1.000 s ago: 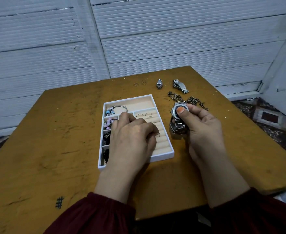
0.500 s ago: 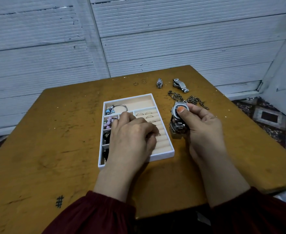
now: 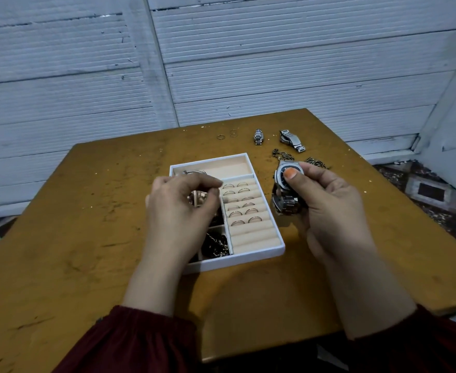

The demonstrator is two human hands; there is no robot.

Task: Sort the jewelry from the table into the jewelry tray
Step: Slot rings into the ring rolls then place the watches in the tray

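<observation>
The white jewelry tray (image 3: 249, 258) with peach lining lies mid-table. Several rings (image 3: 244, 208) sit in its roll slots, dark chains (image 3: 216, 244) fill its near left compartment, and a bangle (image 3: 194, 172) shows in the far one. My left hand (image 3: 178, 214) hovers over the tray's left compartments, fingers curled, pinching a small rose-gold piece (image 3: 198, 197) whose kind I cannot make out. To the right of the tray, my right hand (image 3: 326, 208) grips a silver watch (image 3: 286, 181), thumb on its face.
At the far side of the wooden table (image 3: 87, 211) lie loose rings (image 3: 221, 136), a small silver watch (image 3: 258, 136), a larger silver watch (image 3: 291, 140) and a dark chain (image 3: 314, 162). A white slatted wall stands behind. Patterned floor (image 3: 431, 189) lies to the right.
My left hand has moved left off the ring rolls and lifted, now pinching a small rose-gold piece; the rings it covered are in view. My right hand still holds the watch.
</observation>
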